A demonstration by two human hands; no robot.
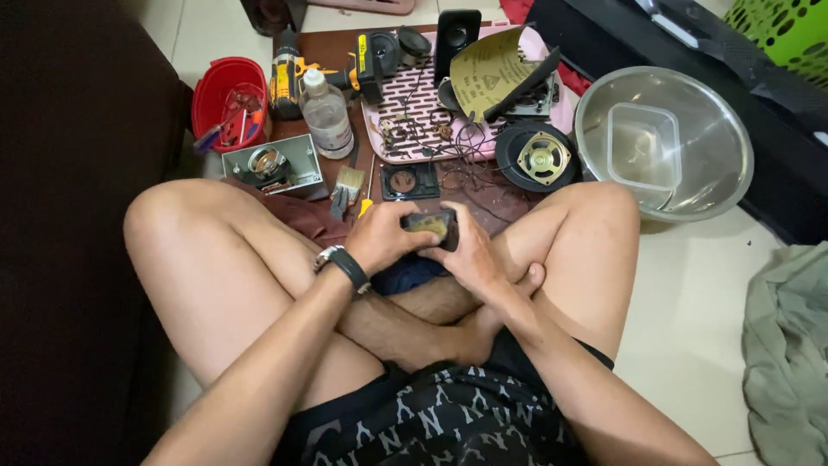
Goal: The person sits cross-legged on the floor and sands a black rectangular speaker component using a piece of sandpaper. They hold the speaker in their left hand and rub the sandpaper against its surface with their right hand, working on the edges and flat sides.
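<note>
I sit cross-legged on the floor. Both hands hold one small dark part with a brassy face (429, 226) above my crossed shins. My left hand (384, 238), with a black wristwatch (342, 263) on its wrist, grips the part's left side. My right hand (470, 255) wraps its right side, thumb on top. Just beyond the hands, on a brown board (341, 185), lie a small paintbrush (347, 187), a yellow-handled screwdriver (368, 192) and a square black frame (408, 182).
On the board: a grey metal box (274, 166), clear bottle (328, 115), yellow drill (293, 76), red tub (226, 95), pink tray (423, 112) with wires, round speaker (542, 156). A steel bowl (699, 112) holding a plastic box sits right. Grey cloth (789, 345) lies far right.
</note>
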